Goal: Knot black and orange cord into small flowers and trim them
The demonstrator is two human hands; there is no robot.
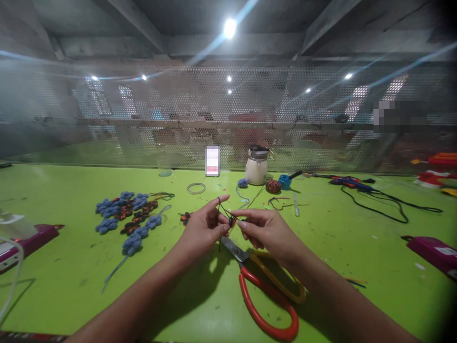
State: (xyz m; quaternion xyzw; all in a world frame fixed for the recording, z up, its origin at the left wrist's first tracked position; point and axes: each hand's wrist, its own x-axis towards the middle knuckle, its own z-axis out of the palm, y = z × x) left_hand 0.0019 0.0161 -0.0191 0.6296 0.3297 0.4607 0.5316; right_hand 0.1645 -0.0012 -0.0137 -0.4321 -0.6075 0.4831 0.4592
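Between my two hands is a small piece of dark crochet work (232, 220) with a touch of orange. My left hand (207, 221) pinches it between thumb and fingers, dark yarn looped over its raised index finger. From the other side, my right hand (264, 226) closes its thumb and index finger at the piece; any hook there is too small to make out. Scissors (268, 312) with red and yellow handles lie below my hands, blades pointing away. Just left of my left hand sits a dark-and-orange crocheted flower (185, 218).
Blue and dark-orange crocheted flowers (134, 242) lie in a group at left. Behind stand a phone (212, 162), a white jar (256, 170), a yarn ball (273, 186) and a blue pot (284, 181). A glue gun (357, 185) with cord and purple power strips (433, 255) flank the table.
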